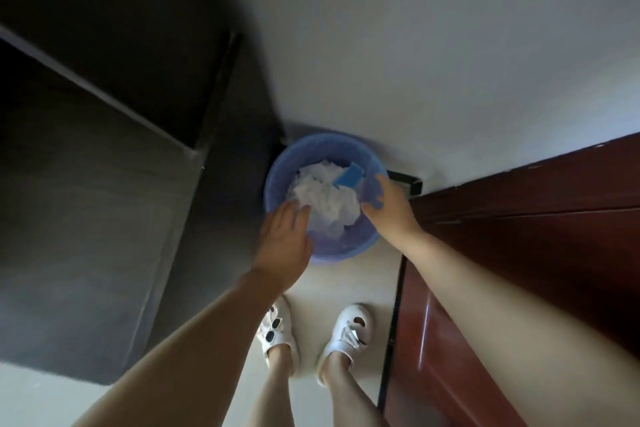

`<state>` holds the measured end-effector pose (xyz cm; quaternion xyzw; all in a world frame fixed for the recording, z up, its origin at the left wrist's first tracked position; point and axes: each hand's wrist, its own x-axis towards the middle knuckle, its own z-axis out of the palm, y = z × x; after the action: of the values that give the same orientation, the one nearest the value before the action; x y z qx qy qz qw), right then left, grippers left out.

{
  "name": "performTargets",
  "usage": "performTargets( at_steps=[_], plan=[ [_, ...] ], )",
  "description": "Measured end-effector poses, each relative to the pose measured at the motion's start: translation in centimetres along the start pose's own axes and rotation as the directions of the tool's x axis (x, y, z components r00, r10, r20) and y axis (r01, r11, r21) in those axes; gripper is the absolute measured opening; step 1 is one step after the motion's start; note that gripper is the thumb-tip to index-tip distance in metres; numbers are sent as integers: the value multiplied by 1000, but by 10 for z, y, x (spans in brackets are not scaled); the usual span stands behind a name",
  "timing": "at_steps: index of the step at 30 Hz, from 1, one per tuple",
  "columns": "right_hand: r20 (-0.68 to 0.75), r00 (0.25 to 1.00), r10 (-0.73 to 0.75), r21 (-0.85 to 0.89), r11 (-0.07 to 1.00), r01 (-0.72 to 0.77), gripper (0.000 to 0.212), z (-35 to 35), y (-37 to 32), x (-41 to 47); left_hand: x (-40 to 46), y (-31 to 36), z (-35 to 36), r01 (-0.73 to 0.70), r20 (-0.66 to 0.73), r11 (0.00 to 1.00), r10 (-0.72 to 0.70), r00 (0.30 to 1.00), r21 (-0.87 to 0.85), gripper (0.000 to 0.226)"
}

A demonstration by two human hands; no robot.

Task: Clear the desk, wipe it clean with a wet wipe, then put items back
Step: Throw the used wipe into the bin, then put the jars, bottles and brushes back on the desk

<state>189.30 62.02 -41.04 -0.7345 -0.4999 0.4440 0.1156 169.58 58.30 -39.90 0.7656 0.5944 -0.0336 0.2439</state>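
A round blue waste bin [277, 180] stands on the pale floor against the wall, below me. Crumpled white wipes or tissues [322, 198] fill it, with a blue flat piece [349, 177] lying on top at the far right. My left hand [285, 239] hovers palm down over the bin's near-left rim, fingers stretched out, holding nothing. My right hand [388, 208] is at the bin's right rim, thumb inside and fingers curled over the edge. The desk is not in view.
A dark cabinet [104, 184] fills the left side. A reddish-brown wooden door [519, 218] stands on the right, close to the bin. My feet in white sandals [349, 333] stand on the floor just short of the bin.
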Motion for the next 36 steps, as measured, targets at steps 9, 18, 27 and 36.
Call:
performTargets(
  at_steps=[9,18,27,36],
  plan=[
    [-4,968,-252,-42,967,251,63,-105,-131,-143,-97,67,-174,49,-254,993,-75,964,-108,57],
    [142,813,-564,-177,794,582,55,-111,-214,-223,-192,37,-246,172,-408,974,-217,887,-145,52],
    [99,681,-725,-233,649,724,53,-61,-322,-286,-261,-48,-335,140,-552,987,-158,818,-76,54],
    [-154,616,-773,-248,634,733,49,-17,-417,-347,-302,-125,-433,-87,-652,995,102,752,55,53]
  ],
)
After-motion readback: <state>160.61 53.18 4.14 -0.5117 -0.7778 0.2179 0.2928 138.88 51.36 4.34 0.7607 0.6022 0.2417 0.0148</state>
